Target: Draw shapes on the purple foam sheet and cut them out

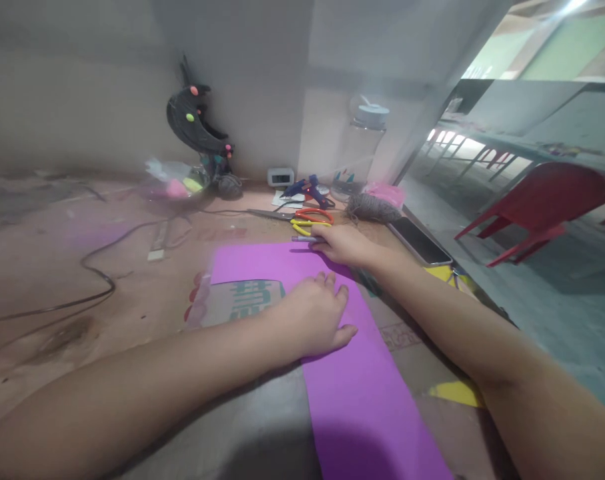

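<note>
A purple L-shaped sheet of craft paper or foam (367,393) lies on the table. My left hand (317,313) rests flat on it near the inner corner, fingers apart and holding nothing. At the sheet's far edge, my right hand (345,245) has its fingers closed on a slim grey pen (300,239), which points left. Just beyond that hand lie scissors (315,217) with orange and yellow handles, their dark blades pointing left. The pen's other end is hidden by my fingers.
Along the wall stand a dark blue glue gun (310,190), a small white digital clock (281,177), grey yarn (375,207), a clear bottle (360,153) and a black crescent decoration (197,127). A phone (419,240) lies right; a cable (100,273) crosses the left side.
</note>
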A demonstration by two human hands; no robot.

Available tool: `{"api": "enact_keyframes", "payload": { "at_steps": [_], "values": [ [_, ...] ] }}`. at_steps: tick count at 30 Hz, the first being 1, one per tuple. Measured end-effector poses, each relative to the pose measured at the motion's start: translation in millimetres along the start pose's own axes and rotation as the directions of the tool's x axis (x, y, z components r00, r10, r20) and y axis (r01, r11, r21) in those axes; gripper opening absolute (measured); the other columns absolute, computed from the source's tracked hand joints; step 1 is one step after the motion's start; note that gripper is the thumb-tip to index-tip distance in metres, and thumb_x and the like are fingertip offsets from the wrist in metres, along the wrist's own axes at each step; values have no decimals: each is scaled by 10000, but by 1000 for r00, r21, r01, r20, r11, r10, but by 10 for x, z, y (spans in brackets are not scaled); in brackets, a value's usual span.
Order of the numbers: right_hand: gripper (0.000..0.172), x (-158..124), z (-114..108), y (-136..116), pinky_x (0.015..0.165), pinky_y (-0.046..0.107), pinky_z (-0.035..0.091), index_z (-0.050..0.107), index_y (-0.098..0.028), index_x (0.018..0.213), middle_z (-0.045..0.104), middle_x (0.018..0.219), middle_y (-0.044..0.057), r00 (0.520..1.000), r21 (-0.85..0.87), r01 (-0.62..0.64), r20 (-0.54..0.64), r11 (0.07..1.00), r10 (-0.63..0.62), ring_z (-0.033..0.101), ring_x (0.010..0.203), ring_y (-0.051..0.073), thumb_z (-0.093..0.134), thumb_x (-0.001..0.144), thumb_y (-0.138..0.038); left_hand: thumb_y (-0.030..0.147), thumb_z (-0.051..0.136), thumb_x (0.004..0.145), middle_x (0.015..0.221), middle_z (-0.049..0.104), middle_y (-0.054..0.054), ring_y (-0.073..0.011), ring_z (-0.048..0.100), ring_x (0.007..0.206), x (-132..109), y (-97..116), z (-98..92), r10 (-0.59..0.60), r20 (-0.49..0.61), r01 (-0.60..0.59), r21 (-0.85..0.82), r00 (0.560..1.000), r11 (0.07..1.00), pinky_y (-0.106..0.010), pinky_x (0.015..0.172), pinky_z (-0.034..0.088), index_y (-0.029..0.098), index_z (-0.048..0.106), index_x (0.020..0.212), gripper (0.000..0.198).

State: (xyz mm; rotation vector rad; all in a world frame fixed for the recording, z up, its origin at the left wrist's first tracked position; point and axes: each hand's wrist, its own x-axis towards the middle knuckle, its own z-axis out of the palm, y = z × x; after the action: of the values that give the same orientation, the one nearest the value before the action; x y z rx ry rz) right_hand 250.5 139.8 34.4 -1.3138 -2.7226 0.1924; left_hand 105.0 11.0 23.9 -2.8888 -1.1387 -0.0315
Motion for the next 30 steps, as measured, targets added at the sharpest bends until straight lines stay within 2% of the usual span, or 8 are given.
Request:
{"api": "enact_keyframes", "payload": {
  "at_steps": [3, 8, 13, 17, 20, 24, 26, 30],
  "values": [
    [99, -2, -66, 31, 651, 272, 313, 589, -194, 969, 681, 916, 57, 996, 95, 48, 67, 994, -54, 575, 781, 195, 593, 938, -289, 563, 493, 1003, 1291, 649, -299, -418, 630, 1215, -8, 13, -3, -7, 7, 7, 14, 1000, 1000, -503, 964, 533, 36, 615, 1320, 627],
    [102, -81, -286, 136, 660, 249, 362, 581, -197, 884, 661, 879, 21, 921, 213, 161, 318, 964, -224, 572, 753, 170, 634, 897, -282, 582, 468, 1006, 1261, 659, -283, -398, 656, 1147, -8, -5, 1, 6, 0, -6, 34, 1000, 999, -491, 944, 538, 35, 622, 1309, 643],
    [130, -28, -75, 21, 652, 271, 316, 630, -196, 1030, 726, 958, 65, 994, 28, 55, 92, 998, -58, 610, 784, 195, 587, 968, -302, 580, 478, 1004, 1236, 674, -276, -402, 652, 1167, 2, -29, -3, 29, 7, -30, 34, 1000, 999, -489, 942, 543, 40, 626, 1308, 637],
    [200, 52, 108, 0, 669, 282, 312, 644, -204, 1110, 740, 1037, 90, 995, -6, -43, -93, 999, 43, 634, 845, 225, 538, 1006, -339, 579, 478, 1005, 1314, 645, -297, -407, 633, 1230, -13, -10, 16, 15, 0, -15, 34, 1000, 999, -491, 972, 535, 31, 604, 1346, 658],
    [184, 41, 3, 151, 688, 266, 355, 644, -189, 1071, 719, 996, 67, 999, 151, 38, 29, 988, -43, 616, 826, 202, 605, 955, -327, 576, 455, 1016, 1371, 610, -321, -424, 612, 1271, -21, -1, 36, 11, 6, -12, 44, 1000, 999, -504, 990, 526, 23, 582, 1382, 675],
    [221, -29, -220, 338, 656, 254, 369, 645, -181, 957, 675, 897, 32, 949, 243, 80, 279, 967, -149, 585, 778, 183, 662, 915, -398, 582, 455, 1011, 1377, 606, -317, -422, 622, 1258, -9, -25, 35, 22, 3, -22, 37, 1000, 999, -502, 1002, 521, 27, 576, 1399, 688],
    [192, -36, -220, 305, 662, 253, 373, 647, -179, 977, 690, 934, 44, 959, 200, 79, 252, 977, -130, 596, 791, 185, 654, 927, -365, 578, 467, 1005, 1340, 635, -301, -412, 636, 1229, 0, -47, 21, 42, -9, -42, 32, 999, 999, -503, 994, 527, 35, 592, 1382, 672],
    [153, 40, 18, 43, 682, 265, 367, 655, -197, 1077, 743, 1016, 68, 999, 54, 26, 18, 998, -27, 647, 848, 210, 615, 965, -293, 559, 489, 997, 1256, 685, -278, -405, 649, 1199, 6, -64, 2, 63, -9, -63, 23, 998, 998, -503, 983, 533, 37, 630, 1313, 626]
  ]
}}
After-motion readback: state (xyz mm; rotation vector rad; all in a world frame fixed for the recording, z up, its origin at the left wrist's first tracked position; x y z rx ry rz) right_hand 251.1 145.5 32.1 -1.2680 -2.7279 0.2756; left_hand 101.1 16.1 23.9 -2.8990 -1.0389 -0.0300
